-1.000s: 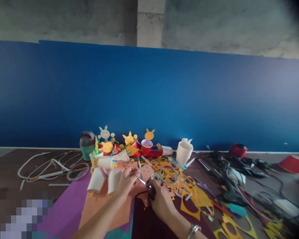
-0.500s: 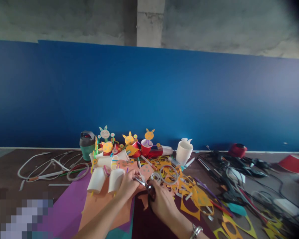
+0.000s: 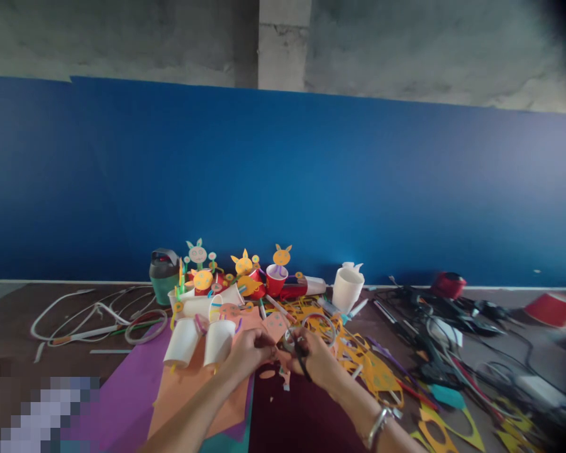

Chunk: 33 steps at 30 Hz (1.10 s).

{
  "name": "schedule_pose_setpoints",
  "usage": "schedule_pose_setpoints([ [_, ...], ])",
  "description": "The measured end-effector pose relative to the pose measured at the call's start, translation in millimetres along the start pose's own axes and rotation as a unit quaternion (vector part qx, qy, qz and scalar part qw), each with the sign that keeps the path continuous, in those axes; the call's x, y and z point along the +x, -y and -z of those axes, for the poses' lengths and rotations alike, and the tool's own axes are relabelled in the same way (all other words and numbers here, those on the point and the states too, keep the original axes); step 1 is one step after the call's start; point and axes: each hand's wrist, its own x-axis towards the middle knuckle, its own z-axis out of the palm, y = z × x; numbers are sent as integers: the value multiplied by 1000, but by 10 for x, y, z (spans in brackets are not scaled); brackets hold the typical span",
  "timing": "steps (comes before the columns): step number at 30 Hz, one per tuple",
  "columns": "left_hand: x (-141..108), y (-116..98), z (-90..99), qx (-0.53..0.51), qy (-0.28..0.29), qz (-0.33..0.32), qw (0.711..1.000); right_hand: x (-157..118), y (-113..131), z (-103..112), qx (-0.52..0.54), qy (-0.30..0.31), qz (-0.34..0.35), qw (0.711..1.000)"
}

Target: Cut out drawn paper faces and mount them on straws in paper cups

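My left hand (image 3: 251, 353) is closed, fingertips pinched together above the dark maroon paper (image 3: 283, 421); what lies between them is too small to make out. Close beside it, my right hand (image 3: 317, 360) is wrapped round a pair of scissors (image 3: 302, 360). Only their black handle shows, as the blades are hidden. Small peach paper scraps (image 3: 267, 374) lie just below the fingertips. A peach paper piece with drawn spots (image 3: 275, 325) is just beyond the hands. Two white paper cups (image 3: 219, 345) lie tipped to the left of my left hand on orange paper (image 3: 179, 406).
Decorated cups with paper animal heads (image 3: 282, 256) stand at the back. Yellow paper offcuts (image 3: 375, 371) spread to the right, near a tape roll (image 3: 332, 330). An upright white cup (image 3: 348, 289), black cables (image 3: 434, 352), a green bottle (image 3: 164, 277) and white cables (image 3: 70, 308) surround the work.
The scissors, whose blades showed between my hands, have turned so the handle points down in my right hand. Both hands have shifted slightly, and small peach scraps now show below them.
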Motion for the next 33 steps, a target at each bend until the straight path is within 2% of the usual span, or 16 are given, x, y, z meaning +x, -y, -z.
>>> schedule_pose_setpoints([
  [2, -17, 8, -17, 9, 11, 8, 1000, 38, 98, 83, 22, -33, -2, 999],
  [6, -82, -80, -58, 15, -4, 2, 1000, -23, 223, 82, -58, -101, 106, 988],
  [10, -157, -216, -90, -91, 34, 83, 992, -164, 253, -12, -178, -71, 174, 966],
  [12, -170, -245, -84, -154, 31, 108, 982, -194, 238, -49, -185, -65, 193, 961],
  [14, -162, -251, -63, -195, 13, 106, 975, -185, 208, -80, -127, -83, 180, 972],
  [17, -131, -251, -28, -231, -25, 83, 969, -133, 145, -124, 24, -113, 119, 986],
  [18, -122, -252, -21, -243, -42, 73, 966, -117, 125, -138, 70, -98, 93, 988],
  [20, -108, -252, -17, -263, -69, 58, 960, -101, 98, -169, 132, -28, 38, 990],
  [23, -105, -241, -31, -288, -89, 51, 952, -121, 101, -217, 165, 74, -18, 983],
  [33, -156, -204, -89, -233, -73, 58, 968, -141, 45, -280, 206, 83, 10, 975],
])
